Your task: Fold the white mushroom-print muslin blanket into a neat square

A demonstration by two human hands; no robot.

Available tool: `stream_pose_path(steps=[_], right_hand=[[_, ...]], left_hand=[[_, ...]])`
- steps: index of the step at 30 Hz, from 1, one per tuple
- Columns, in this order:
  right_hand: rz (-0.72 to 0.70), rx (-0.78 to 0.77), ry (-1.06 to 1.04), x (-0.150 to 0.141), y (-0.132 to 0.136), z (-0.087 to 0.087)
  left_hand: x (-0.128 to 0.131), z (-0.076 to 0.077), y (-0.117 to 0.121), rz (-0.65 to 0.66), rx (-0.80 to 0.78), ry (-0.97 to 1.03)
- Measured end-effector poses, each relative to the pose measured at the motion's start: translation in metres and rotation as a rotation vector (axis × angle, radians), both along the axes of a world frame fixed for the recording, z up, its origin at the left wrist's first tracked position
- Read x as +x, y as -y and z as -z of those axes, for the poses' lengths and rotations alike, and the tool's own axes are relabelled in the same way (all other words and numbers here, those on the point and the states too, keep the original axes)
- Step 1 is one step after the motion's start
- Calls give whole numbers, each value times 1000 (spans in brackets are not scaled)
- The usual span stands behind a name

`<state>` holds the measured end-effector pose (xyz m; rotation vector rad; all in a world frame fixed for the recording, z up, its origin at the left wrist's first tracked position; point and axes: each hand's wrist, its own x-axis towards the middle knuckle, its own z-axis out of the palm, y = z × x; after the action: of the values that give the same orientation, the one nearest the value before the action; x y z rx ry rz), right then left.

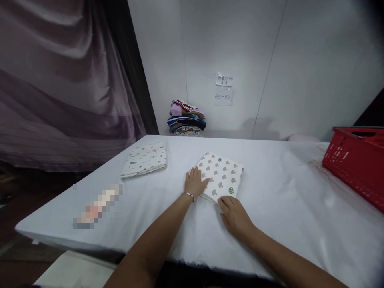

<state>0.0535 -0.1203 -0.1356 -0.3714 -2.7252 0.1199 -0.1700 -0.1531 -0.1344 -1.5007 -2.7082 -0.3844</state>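
The folded cloth is being steadied by a spread left hand and curled right hand, grip unclear (even pressure is being advised).

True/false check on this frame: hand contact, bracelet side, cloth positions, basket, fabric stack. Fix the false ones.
1. The left hand and right hand both touch the mushroom-print cloth. True.
2. The bracelet is on the right wrist. False: left wrist.
3. The second folded cloth lies apart, to the left. True.
4. The basket is blue. False: red.
5. The fabric stack sits on the near edge of the table. False: it's beyond the far edge.
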Motion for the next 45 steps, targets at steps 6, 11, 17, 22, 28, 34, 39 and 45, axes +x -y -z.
stream_pose_path(steps=[6, 11, 17, 22, 28, 34, 39, 45], right_hand=[[-50, -277, -89, -12, -33, -32], [90, -201, -201, -50, -90, -33], [376, -99, 110, -72, -140, -11], [388, -93, 214, -69, -151, 2], [410, -202, 211, -79, -181, -23], [442, -406, 364, -94, -220, -29], [463, -474, 393, -58, -224, -30], [637, -671, 289, 37, -183, -15]], left_hand=[[6, -16, -4, -8, -39, 36], [31, -10, -5, 119, 61, -41], [40, 8, 1, 154, 91, -62], [39, 8, 1, 155, 110, -59], [40, 9, 1, 154, 122, -51], [39, 10, 3, 164, 117, -52], [24, 1, 4, 316, 109, -75], [12, -12, 10, 420, 2, 34]])
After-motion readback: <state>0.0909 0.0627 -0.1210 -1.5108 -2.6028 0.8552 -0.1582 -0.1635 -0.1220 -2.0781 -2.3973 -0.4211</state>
